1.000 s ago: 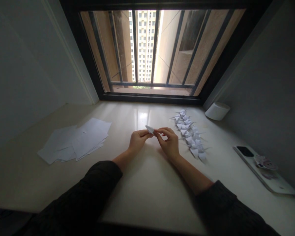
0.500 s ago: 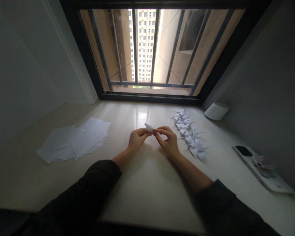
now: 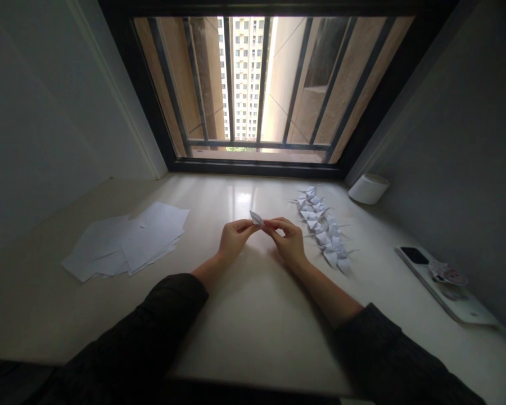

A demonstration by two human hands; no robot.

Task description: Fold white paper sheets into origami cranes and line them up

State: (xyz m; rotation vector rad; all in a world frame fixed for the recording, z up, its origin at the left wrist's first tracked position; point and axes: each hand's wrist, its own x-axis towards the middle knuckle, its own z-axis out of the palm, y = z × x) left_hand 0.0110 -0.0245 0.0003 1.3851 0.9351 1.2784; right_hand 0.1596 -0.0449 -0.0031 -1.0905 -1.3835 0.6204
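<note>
A small folded piece of white paper [image 3: 256,217] is pinched between my two hands above the middle of the white surface, its pointed tip sticking up and to the left. My left hand [image 3: 233,237] grips its lower left side with thumb and fingers. From the other side, my right hand [image 3: 290,241] pinches its lower right edge between thumb and index finger. The fingers hide the lower part of the paper. To the right of my right hand lie several folded paper cranes [image 3: 322,225] in a cluster of rows.
Loose sheets of white paper [image 3: 152,233] lie overlapping on the left. A phone [image 3: 451,298] with a round ornament on its back rests near the right wall. A white cylindrical object [image 3: 369,189] stands at the back right. A barred window [image 3: 253,165] closes the far side.
The folded paper has turned slightly, its tip standing a little more upright. Both hands stay in nearly the same place. The view has shifted slightly.
</note>
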